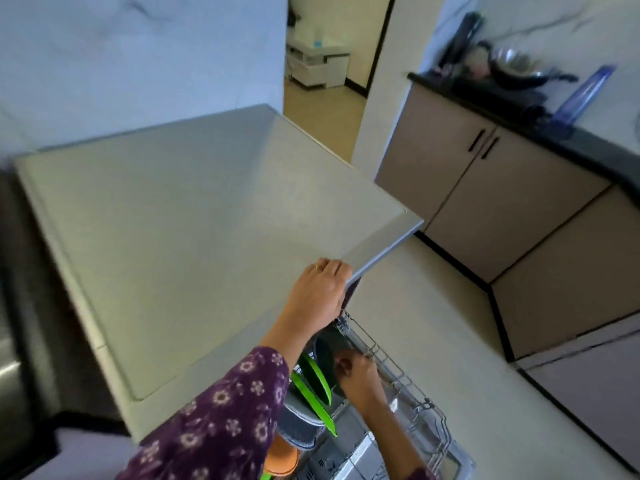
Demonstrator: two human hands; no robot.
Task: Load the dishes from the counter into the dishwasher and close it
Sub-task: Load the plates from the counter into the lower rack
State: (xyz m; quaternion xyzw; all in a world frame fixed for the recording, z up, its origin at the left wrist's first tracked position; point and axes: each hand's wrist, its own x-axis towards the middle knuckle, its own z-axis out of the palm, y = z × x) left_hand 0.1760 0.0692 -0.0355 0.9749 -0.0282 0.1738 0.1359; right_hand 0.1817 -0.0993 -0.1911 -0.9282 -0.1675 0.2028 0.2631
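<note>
gripping the dishwasher top (207, 220) edge with the left grip (320, 292), right grip (358, 375) holds a racked dark plate (327, 355).

Grey dishwasher top (194, 216), green plates (317, 379), purple flowered sleeve (221, 417), beige cabinets (485, 202).

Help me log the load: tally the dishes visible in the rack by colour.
Green plates: 2
Dark dish, in the right hand: 1
Grey-blue dish: 1
Orange dish: 1
Total: 5; others may be hidden.
</note>
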